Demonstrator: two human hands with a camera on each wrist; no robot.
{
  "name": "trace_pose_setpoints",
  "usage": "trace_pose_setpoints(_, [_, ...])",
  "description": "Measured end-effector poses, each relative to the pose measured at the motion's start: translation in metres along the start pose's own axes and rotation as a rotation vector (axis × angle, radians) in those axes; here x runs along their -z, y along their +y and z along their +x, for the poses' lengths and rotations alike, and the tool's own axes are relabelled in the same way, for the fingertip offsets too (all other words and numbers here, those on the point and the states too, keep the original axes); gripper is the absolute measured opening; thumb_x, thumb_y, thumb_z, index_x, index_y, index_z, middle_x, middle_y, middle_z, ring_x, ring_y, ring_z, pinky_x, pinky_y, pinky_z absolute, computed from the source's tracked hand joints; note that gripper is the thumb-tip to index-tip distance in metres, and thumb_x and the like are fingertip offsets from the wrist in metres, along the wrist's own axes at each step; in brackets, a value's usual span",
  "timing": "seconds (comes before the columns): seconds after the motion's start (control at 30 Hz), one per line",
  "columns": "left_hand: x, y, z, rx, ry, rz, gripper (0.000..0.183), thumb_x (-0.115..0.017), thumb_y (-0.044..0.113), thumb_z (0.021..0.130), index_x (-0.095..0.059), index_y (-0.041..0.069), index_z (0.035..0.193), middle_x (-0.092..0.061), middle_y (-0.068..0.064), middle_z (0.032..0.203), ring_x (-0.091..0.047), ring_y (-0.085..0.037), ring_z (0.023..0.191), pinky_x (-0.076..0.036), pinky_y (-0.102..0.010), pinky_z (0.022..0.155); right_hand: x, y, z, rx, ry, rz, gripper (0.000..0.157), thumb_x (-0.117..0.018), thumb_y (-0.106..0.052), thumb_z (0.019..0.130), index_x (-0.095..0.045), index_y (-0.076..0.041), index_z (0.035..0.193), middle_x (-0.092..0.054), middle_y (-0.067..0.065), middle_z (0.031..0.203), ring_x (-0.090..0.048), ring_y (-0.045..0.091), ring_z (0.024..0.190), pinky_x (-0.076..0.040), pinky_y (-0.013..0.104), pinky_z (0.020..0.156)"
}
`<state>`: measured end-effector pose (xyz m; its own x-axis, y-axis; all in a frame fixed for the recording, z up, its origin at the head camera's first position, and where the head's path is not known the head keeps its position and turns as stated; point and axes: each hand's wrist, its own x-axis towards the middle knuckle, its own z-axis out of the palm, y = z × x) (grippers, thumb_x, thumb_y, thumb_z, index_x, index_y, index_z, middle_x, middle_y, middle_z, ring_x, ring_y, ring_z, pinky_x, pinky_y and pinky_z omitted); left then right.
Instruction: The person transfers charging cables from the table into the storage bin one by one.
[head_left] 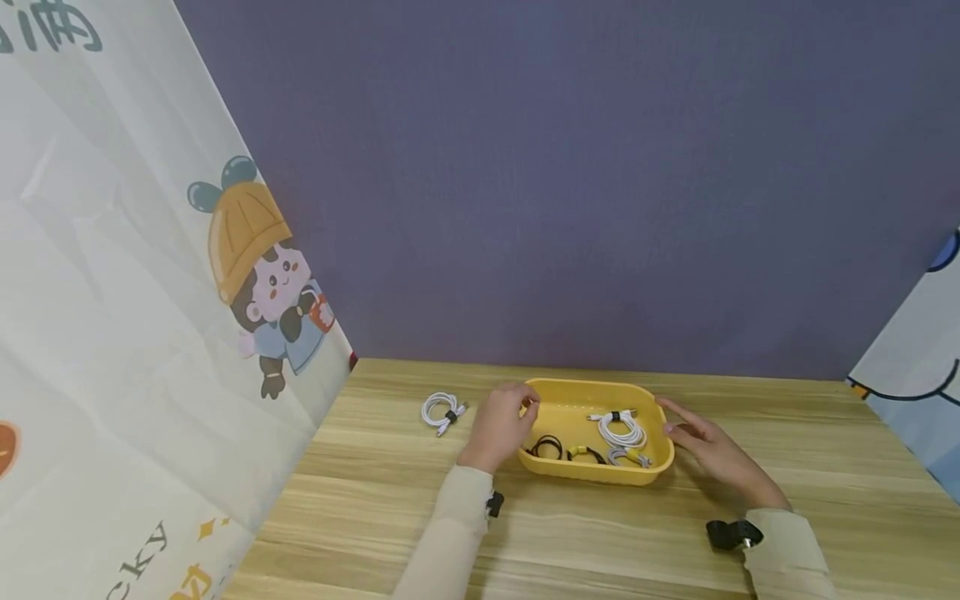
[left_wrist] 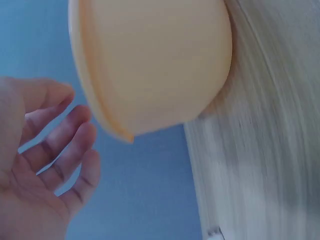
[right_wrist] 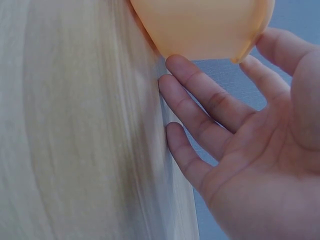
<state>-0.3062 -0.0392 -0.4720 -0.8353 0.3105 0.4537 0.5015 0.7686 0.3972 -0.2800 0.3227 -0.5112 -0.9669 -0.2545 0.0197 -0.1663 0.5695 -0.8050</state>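
A shallow yellow plastic basket (head_left: 581, 474) stands on the table. Inside lie a coiled white cable (head_left: 637, 435) with a black tie, a grey cable (head_left: 618, 457) with a yellow part, a short black-and-yellow cable (head_left: 595, 455) and a looped black cable (head_left: 559, 448). By the basket's left end is my left hand (head_left: 498, 425), fingers loosely bent and holding nothing; the left wrist view shows its fingertips just off the rim (left_wrist: 102, 117). My right hand (head_left: 712, 457) is at the other end, fingers extended, thumb and index finger right at the rim (right_wrist: 239, 57).
Another coiled white cable (head_left: 429, 410) with a black tie lies on the wooden table (head_left: 360, 500), left of the basket. A dark blue-grey panel (head_left: 562, 208) rises behind the table's back edge. A white printed sheet (head_left: 112, 275) borders the left side.
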Motion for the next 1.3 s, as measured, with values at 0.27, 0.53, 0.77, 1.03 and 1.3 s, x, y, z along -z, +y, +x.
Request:
trace_pose_setpoints(0.27, [0.012,-0.029,-0.006,0.110,0.172,-0.096,0.007,-0.072,0.014,0.093,-0.077,0.012,0.097,-0.072,0.001,0.087,-0.064,-0.011,0.077,-0.051,-0.023,0.066,-0.001,-0.001,0.000,-0.001,0.009,0.001,0.064,-0.047,-0.041,0.109,-0.024,-0.018,0.164,-0.035,0.027,0.161,-0.047,0.051,0.137,-0.042,0.069,0.103])
trace_pose_setpoints(0.53, [0.023,-0.050,-0.015,0.233,0.187,-0.086,0.008,-0.071,0.013,0.095,-0.077,0.012,0.098,-0.072,-0.001,0.086,-0.061,-0.009,0.067,-0.049,-0.023,0.058,-0.001,0.000,0.001,-0.013,0.002,0.011,0.064,-0.047,-0.041,0.109,-0.023,-0.019,0.165,-0.035,0.027,0.161,-0.046,0.051,0.138,-0.042,0.069,0.103])
trace_pose_setpoints(0.77, [0.024,-0.065,-0.020,0.285,0.196,-0.059,0.011,-0.072,0.008,0.092,-0.079,0.015,0.097,-0.074,-0.001,0.084,-0.066,-0.012,0.071,-0.053,-0.027,0.062,-0.001,0.002,0.002,-0.025,-0.002,0.013,0.065,-0.047,-0.042,0.109,-0.022,-0.020,0.165,-0.034,0.027,0.162,-0.044,0.052,0.139,-0.041,0.070,0.104])
trace_pose_setpoints(1.03, [0.026,-0.079,-0.026,0.362,0.154,-0.048,0.010,-0.071,0.008,0.093,-0.080,0.010,0.098,-0.074,-0.003,0.084,-0.066,-0.016,0.071,-0.052,-0.032,0.061,-0.001,0.002,0.002,-0.013,-0.002,0.012,0.065,-0.047,-0.041,0.109,-0.023,-0.019,0.165,-0.032,0.027,0.163,-0.044,0.052,0.139,-0.041,0.070,0.104])
trace_pose_setpoints(1.3, [0.029,-0.091,-0.031,0.430,0.171,-0.050,0.007,-0.075,0.006,0.087,-0.079,0.007,0.094,-0.074,-0.004,0.080,-0.065,-0.018,0.067,-0.051,-0.035,0.060,-0.001,0.003,0.002,0.002,0.006,0.009,0.065,-0.047,-0.041,0.109,-0.024,-0.018,0.164,-0.029,0.025,0.165,-0.042,0.052,0.141,-0.039,0.071,0.105])
